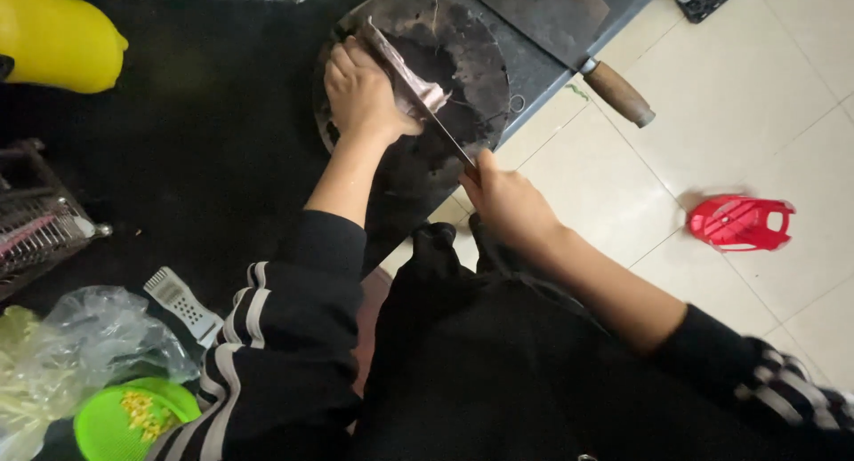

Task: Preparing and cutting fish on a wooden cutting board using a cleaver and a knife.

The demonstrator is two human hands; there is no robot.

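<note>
A round dark wooden chopping board (471, 61) lies on the black counter. My left hand (360, 92) presses down on a pale pinkish piece of meat (427, 95) on the board. My right hand (507, 203) grips the handle of a knife (418, 88), whose long blade runs up across the board beside my left fingers and against the meat. Both my sleeves are black with white stripes.
A second knife with a wooden handle (618, 92) hangs over the counter edge. A yellow object (53, 39) sits far left, with a wire rack (36, 221), a white peeler (182, 305), a plastic bag (80, 345) and a green lid (133, 416) below. A red plastic piece (738, 221) lies on the tiled floor.
</note>
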